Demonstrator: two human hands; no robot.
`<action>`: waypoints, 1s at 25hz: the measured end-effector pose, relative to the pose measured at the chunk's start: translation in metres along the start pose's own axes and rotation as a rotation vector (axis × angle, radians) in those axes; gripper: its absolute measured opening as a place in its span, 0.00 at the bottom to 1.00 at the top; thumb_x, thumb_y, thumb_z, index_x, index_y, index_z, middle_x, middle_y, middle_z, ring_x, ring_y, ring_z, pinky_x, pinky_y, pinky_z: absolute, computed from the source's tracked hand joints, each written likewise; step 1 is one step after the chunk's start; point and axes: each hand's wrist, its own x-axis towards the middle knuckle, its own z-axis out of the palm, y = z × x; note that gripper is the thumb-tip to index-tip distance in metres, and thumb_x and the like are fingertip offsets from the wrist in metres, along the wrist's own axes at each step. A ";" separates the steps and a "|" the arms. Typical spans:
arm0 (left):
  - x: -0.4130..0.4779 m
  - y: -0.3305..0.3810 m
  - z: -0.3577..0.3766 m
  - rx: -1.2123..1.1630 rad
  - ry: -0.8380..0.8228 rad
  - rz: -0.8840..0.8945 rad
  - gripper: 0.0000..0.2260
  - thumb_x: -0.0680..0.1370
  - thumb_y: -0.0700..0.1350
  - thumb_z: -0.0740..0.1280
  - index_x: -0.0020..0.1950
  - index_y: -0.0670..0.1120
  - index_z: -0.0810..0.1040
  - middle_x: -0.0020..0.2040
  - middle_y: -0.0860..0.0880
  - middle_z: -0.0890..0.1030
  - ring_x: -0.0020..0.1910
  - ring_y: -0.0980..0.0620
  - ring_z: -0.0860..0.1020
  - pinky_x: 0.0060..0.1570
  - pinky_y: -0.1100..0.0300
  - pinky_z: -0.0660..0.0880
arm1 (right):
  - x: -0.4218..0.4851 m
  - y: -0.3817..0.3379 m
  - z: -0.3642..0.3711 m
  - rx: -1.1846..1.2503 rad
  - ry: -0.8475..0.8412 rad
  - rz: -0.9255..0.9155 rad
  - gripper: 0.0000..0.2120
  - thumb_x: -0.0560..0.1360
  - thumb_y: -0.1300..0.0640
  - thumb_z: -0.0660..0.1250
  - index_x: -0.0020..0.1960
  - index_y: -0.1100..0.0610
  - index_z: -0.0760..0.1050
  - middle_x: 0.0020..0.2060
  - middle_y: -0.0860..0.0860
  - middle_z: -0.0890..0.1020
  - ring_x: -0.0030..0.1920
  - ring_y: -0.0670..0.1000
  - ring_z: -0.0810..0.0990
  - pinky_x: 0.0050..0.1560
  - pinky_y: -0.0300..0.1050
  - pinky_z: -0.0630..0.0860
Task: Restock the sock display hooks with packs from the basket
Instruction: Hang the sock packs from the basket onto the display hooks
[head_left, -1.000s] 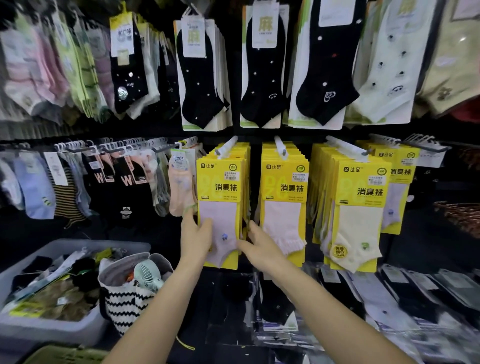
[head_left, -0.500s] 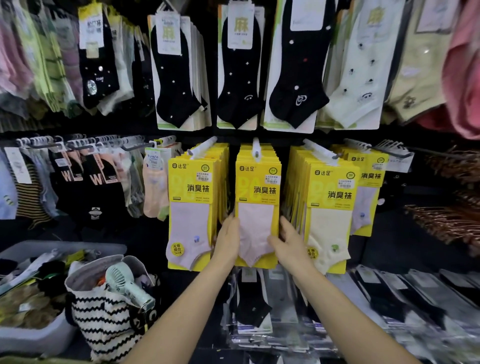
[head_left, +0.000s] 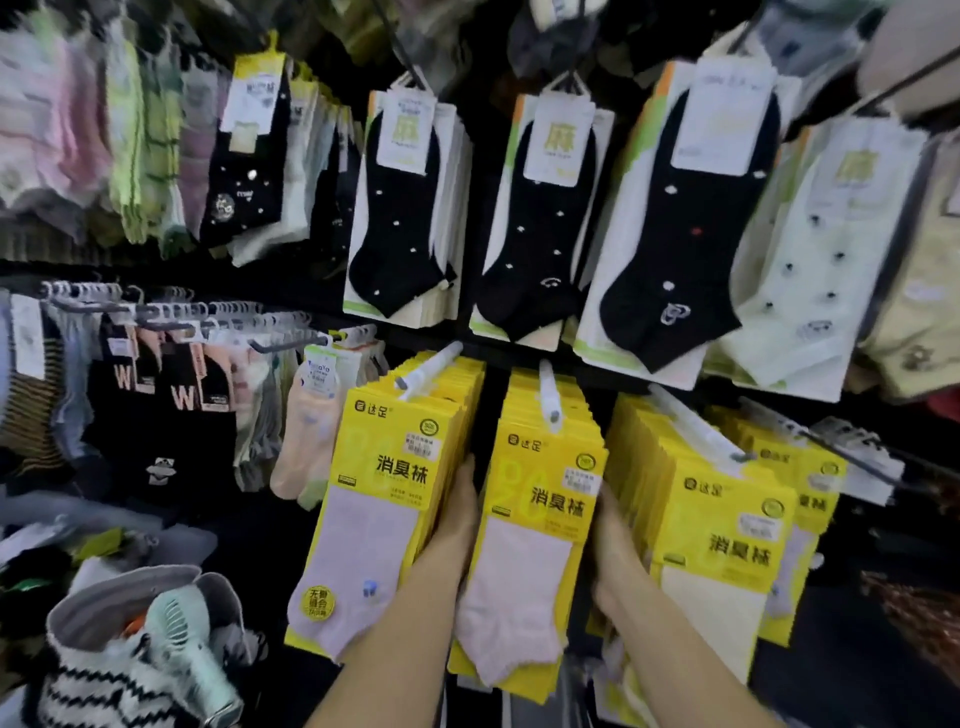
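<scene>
Against a dark wall crowded with hanging socks, left hand and right hand press flat, fingers straight, on the middle yellow stack's sides.

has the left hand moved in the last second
Yes: the left hand moved right, from the front of the left stack of yellow sock packs to the middle stack's left edge.

The middle sock pack is yellow, its sock pale pink. Above it hang black socks with white dots.
</scene>
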 end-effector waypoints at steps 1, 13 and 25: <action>0.005 -0.002 0.001 -0.035 -0.029 -0.009 0.25 0.82 0.47 0.53 0.69 0.27 0.57 0.60 0.24 0.69 0.55 0.34 0.77 0.42 0.54 0.76 | 0.008 -0.001 0.001 -0.003 -0.004 -0.024 0.26 0.78 0.37 0.53 0.63 0.54 0.76 0.56 0.56 0.82 0.57 0.56 0.79 0.61 0.57 0.72; 0.028 -0.033 -0.013 0.028 -0.178 -0.045 0.20 0.83 0.47 0.50 0.61 0.37 0.74 0.48 0.40 0.80 0.47 0.46 0.79 0.35 0.65 0.73 | 0.039 0.025 0.007 0.084 -0.118 -0.055 0.22 0.75 0.64 0.62 0.22 0.56 0.71 0.17 0.50 0.73 0.15 0.44 0.71 0.17 0.31 0.67; -0.045 0.001 -0.002 0.023 -0.231 0.181 0.27 0.82 0.50 0.50 0.33 0.52 0.84 0.35 0.52 0.84 0.34 0.58 0.82 0.32 0.69 0.75 | -0.035 0.022 0.008 0.159 -0.168 -0.140 0.26 0.78 0.37 0.49 0.50 0.47 0.83 0.48 0.47 0.85 0.49 0.48 0.83 0.47 0.45 0.77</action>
